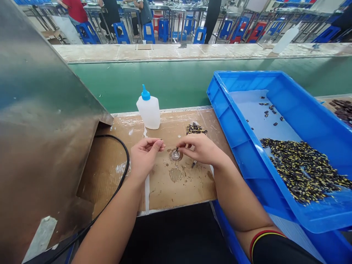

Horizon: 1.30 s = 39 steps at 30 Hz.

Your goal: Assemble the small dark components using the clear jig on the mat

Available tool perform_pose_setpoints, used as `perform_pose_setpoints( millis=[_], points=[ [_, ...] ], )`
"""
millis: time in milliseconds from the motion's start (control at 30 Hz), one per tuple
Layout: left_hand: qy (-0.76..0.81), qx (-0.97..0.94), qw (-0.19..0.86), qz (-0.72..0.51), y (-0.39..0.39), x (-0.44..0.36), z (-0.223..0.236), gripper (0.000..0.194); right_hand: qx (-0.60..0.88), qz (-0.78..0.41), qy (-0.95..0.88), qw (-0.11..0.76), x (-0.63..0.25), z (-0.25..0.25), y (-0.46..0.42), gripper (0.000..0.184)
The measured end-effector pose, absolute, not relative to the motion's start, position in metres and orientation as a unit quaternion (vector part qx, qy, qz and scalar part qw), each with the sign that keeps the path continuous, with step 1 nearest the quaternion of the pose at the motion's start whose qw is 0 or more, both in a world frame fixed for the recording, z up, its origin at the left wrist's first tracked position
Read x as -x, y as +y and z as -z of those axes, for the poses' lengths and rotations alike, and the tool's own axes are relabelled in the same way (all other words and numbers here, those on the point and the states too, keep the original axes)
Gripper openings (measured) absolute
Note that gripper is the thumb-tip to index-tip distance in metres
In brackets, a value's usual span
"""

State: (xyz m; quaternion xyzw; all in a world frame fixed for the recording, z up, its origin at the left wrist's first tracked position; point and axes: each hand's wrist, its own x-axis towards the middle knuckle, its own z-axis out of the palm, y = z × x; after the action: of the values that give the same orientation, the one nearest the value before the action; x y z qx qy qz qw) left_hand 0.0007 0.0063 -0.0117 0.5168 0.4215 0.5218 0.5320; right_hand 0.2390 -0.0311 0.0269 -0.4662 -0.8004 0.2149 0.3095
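While the right hand (200, 148) pinched a small dark part (177, 150) between thumb and forefinger, its tip just above the round clear disc (175, 155), the left hand (144, 156) hung just left of that disc with its fingertips (158, 145) drawn together; from where I stood, I could not make out anything between them. A little heap of black-and-yellow parts (196, 128) lay just behind the disc, and a white squeeze bottle with a blue nozzle (148, 110) stood upright behind it and to the left. Both rested on a stained, cardboard-covered bench (181, 190). To the right of the disc sat a blue plastic tray (275, 82), holding a much larger mound of the same black-and-yellow parts (299, 170). To the left of the disc, a black cable (118, 157) curved across the bench beside a steel panel (41, 110). Far beyond the disc, people (74, 9) sat at other benches on blue stools (148, 33).
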Motion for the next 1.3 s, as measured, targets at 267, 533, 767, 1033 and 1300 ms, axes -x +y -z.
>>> perform_pose_setpoints(
  millis=[267, 533, 767, 1033, 1300],
  points=[
    [0.404, -0.744, 0.211, -0.489, 0.012, 0.01, 0.017, 0.018, 0.445, -0.147, -0.834, 0.291, -0.234, -0.023, -0.033, 0.016],
    [0.41, -0.728, 0.268, -0.48, 0.013, 0.011, 0.018, 0.022, 0.441, -0.14, -0.839, 0.288, -0.232, -0.023, -0.034, 0.014],
    [0.416, -0.679, 0.37, -0.479, 0.009, 0.009, 0.024, 0.023, 0.437, -0.139, -0.844, 0.278, -0.231, -0.019, -0.033, 0.015],
    [0.399, -0.72, 0.289, -0.489, 0.009, 0.007, 0.018, 0.008, 0.453, -0.135, -0.84, 0.267, -0.232, -0.022, -0.035, 0.012],
    [0.362, -0.754, 0.233, -0.496, 0.01, 0.006, 0.018, 0.002, 0.436, -0.13, -0.848, 0.272, -0.233, -0.021, -0.034, 0.014]
  ],
)
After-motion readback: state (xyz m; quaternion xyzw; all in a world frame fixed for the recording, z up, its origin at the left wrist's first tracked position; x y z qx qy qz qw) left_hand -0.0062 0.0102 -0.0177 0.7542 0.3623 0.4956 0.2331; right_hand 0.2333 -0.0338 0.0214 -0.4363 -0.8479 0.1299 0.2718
